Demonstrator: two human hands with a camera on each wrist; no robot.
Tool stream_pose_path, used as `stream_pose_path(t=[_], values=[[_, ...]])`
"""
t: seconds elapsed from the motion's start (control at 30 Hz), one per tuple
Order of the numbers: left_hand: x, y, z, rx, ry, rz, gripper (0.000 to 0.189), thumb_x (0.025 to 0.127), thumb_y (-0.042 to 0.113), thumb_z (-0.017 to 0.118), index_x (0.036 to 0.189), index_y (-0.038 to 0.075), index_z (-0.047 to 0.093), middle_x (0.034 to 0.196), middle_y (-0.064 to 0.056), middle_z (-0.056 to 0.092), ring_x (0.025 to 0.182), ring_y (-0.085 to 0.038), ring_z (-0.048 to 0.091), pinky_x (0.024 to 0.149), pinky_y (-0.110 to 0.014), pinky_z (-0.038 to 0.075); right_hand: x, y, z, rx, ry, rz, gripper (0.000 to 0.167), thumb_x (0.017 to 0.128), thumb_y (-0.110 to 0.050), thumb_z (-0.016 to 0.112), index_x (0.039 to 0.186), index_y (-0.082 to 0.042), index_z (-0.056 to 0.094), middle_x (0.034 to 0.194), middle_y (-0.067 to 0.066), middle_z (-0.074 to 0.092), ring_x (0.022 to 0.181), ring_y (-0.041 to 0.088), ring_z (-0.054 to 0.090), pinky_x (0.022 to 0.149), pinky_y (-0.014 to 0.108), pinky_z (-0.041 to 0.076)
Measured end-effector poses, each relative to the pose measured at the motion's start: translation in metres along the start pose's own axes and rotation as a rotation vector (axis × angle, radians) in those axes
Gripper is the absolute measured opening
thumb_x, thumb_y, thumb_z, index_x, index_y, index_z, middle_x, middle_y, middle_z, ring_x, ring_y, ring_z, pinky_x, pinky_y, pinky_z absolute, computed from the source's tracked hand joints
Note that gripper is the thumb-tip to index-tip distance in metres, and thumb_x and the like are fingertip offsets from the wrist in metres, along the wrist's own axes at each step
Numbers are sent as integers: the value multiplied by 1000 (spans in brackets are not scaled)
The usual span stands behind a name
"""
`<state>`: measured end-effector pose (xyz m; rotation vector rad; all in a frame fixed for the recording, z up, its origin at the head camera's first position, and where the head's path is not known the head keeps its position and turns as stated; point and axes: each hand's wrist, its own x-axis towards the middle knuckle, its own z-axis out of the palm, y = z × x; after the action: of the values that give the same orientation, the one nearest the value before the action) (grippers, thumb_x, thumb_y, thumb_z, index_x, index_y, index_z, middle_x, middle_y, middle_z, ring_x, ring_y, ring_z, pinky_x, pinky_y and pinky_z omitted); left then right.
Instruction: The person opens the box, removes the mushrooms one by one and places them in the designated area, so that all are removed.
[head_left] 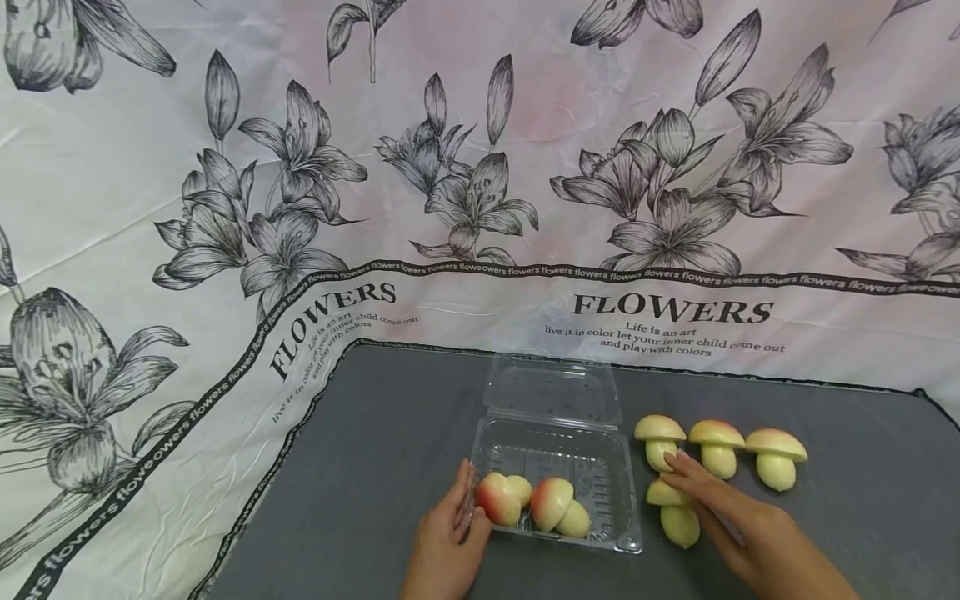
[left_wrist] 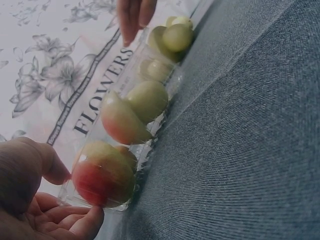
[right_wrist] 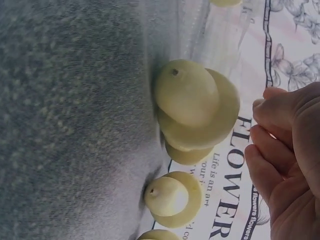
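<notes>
A clear plastic clamshell box [head_left: 555, 433] stands with its lid [head_left: 553, 392] folded back. Inside its front half lie two toy mushrooms, a red-blushed one [head_left: 498, 498] at left and another [head_left: 558, 507] beside it. My left hand [head_left: 448, 533] grips the box's front left corner, thumb and fingers either side of the edge, as the left wrist view shows too. Just right of the box, my right hand [head_left: 750, 533] hovers over a pale yellow mushroom [head_left: 678, 521]. In the right wrist view its relaxed fingers [right_wrist: 265, 162] are apart from the near mushroom [right_wrist: 187, 95].
Behind the right hand three more mushrooms stand in a row: a left one [head_left: 660, 437], a middle one [head_left: 717, 446] and a right one [head_left: 777, 457]. Everything rests on a dark grey table [head_left: 375, 467]. A flower-printed cloth [head_left: 480, 308] borders its back and left side.
</notes>
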<state>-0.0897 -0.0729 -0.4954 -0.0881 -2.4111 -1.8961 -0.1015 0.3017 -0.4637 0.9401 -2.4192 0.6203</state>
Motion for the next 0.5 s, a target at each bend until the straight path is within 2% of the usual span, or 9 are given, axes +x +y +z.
stream_pose_path(t=[0.13, 0.3, 0.5], values=[[0, -1, 1, 2, 1, 1, 67, 98, 6, 64, 159, -6, 40, 157, -21, 48, 141, -34, 51, 106, -38, 52, 3, 0, -1, -4, 25, 3, 59, 114, -49, 37, 146, -8, 64, 151, 8, 62, 146, 0, 46, 104, 4, 44], [0, -1, -1, 0, -12, -5, 67, 99, 7, 63, 159, -6, 39, 158, -22, 48, 142, -34, 50, 106, -35, 53, 8, -2, -1, 1, 9, -8, 58, 114, -49, 35, 148, -11, 62, 154, 8, 59, 148, 0, 43, 98, 4, 48], [0, 2, -2, -9, -27, -11, 66, 100, 7, 63, 160, -6, 38, 158, -26, 46, 141, -38, 51, 105, -34, 55, 14, -7, -2, 53, -26, 10, 64, 112, -53, 33, 153, -10, 57, 158, 12, 55, 148, -6, 38, 90, 5, 51]])
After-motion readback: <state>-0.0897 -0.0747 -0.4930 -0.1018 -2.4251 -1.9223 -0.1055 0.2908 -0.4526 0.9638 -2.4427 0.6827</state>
